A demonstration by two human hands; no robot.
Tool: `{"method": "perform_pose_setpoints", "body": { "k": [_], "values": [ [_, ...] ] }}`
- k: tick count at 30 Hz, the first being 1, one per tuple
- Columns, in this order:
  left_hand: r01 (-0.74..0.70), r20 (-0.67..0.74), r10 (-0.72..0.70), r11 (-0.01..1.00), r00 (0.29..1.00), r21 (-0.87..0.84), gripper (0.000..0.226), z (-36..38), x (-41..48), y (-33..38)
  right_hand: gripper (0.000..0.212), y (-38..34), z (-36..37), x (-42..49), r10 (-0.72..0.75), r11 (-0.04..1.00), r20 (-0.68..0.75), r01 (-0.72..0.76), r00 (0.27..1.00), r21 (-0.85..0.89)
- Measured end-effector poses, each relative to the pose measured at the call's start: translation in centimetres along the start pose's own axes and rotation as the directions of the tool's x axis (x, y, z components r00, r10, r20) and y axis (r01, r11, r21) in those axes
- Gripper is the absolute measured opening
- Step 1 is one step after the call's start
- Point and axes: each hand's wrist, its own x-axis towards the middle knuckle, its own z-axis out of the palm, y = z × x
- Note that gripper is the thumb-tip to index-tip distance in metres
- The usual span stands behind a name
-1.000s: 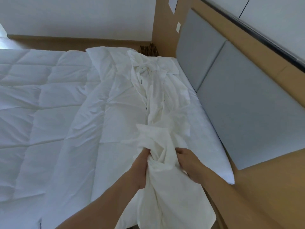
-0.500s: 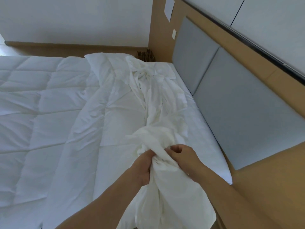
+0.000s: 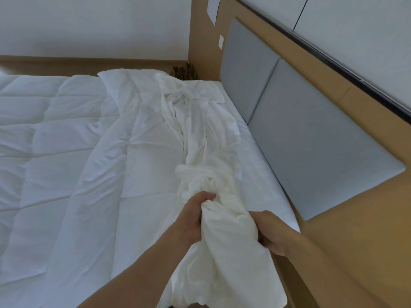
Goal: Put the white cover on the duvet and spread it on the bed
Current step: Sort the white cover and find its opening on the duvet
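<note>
Left forearm (image 3: 138,274), right forearm (image 3: 333,270) bare, reaching forward. Left hand (image 3: 194,215) fisted, fingers curled round bunched white cover (image 3: 224,252). Right hand (image 3: 272,232) lower, back up, fingers curled into same fabric.

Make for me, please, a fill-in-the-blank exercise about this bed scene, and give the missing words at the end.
1. The white cover is gripped by the left hand and the right hand, so the number of hands holding it is ____.
2. In the head view, the quilted duvet lies to the ____ of the cover.
3. The padded headboard panels are ____ in colour.

Missing words: two; left; grey.
</note>
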Motion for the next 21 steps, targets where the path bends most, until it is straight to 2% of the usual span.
{"method": "perform_pose_setpoints", "body": {
  "k": [1, 3, 5, 6, 9, 12, 16, 19, 20, 21],
  "values": [
    [0.016, 0.021, -0.016, 1.0, 1.0, 0.006, 0.03, 0.2, 0.1, 0.1, 0.021, -0.2, -0.5, -0.1, 0.005, 0.999, 0.017, -0.004, 1.0, -0.052],
    [0.03, 0.024, -0.03, 1.0, 0.999, 0.003, 0.022, 0.4, 0.3, 0.4, 0.019, -0.7, -1.3, 0.5, -0.082, 0.995, -0.053, 0.079, 0.995, -0.056],
    [0.038, 0.027, -0.037, 0.999, 0.999, -0.016, 0.033, 0.5, 0.3, 0.6, 0.024, -1.5, -1.2, 1.2, -0.175, 0.979, -0.13, 0.187, 0.976, 0.082],
    [0.053, 0.042, -0.053, 0.998, 0.998, -0.013, 0.043, 0.5, 0.4, 0.6, 0.028, -1.9, -0.9, 1.4, -0.184, 0.968, -0.107, 0.199, 0.977, 0.151],
    [0.108, 0.06, -0.109, 0.994, 0.992, 0.029, 0.065, 1.0, 0.3, 0.1, 0.031, -2.1, 1.0, 1.3, -0.151, 0.976, 0.025, 0.145, 0.988, 0.16],
    [0.048, -0.024, -0.047, 0.998, 0.999, 0.049, 0.061, 0.9, 0.7, -0.1, 0.033, -1.6, 1.2, 1.3, -0.153, 0.971, -0.031, 0.156, 0.988, 0.179],
    [0.029, -0.012, -0.029, 0.999, 1.0, 0.027, 0.05, 0.9, 0.9, -0.3, 0.049, 1.2, -0.2, 1.8, -0.069, 0.945, 0.004, 0.064, 0.998, 0.321],
    [0.012, -0.018, -0.012, 1.0, 1.0, -0.006, 0.05, 0.8, 0.8, -0.1, 0.045, 3.5, -1.8, 1.9, -0.006, 0.923, 0.028, -0.005, 1.0, 0.385],
    [0.002, -0.018, -0.002, 1.0, 1.0, -0.007, 0.048, 0.7, 0.9, 0.1, 0.042, 4.0, -2.3, 2.0, 0.028, 0.946, -0.004, -0.025, 1.0, 0.322],
    [-0.004, -0.026, 0.004, 1.0, 1.0, 0.002, 0.045, 0.7, 0.9, 0.3, 0.04, 4.6, -2.8, 2.2, 0.056, 0.985, -0.052, -0.047, 0.997, 0.164]
  ]
}}
